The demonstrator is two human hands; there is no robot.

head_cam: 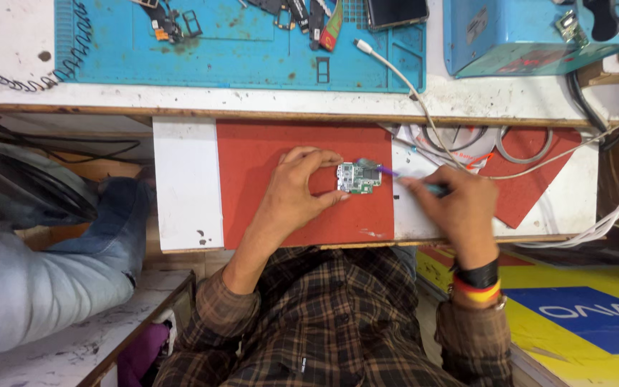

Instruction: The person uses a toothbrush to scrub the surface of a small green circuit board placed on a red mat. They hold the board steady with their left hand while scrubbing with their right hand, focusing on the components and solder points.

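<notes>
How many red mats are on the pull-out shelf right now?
2: one large red mat under the left hand and circuit board, one smaller red mat right of the right hand, partly covered by cables.

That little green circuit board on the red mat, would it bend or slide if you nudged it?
The circuit board looks thin and flat, so probably stiff and light. The left hand pinches its edges, hinting it would slide on the red mat otherwise. Its small exposed parts look fragile.

1. Bright, even, diffuse light; colours are saturated.
2. Soft, short shadows fall under the left hand (297,188) on the flat red rubber mat (252,186).
3. Mild glare on the glossy blue machine housing (510,36) at one o'clock.
4. Straight desk edges bow slightly towards the frame's rim (wide-angle lens); fine detail is slightly soft.
</notes>
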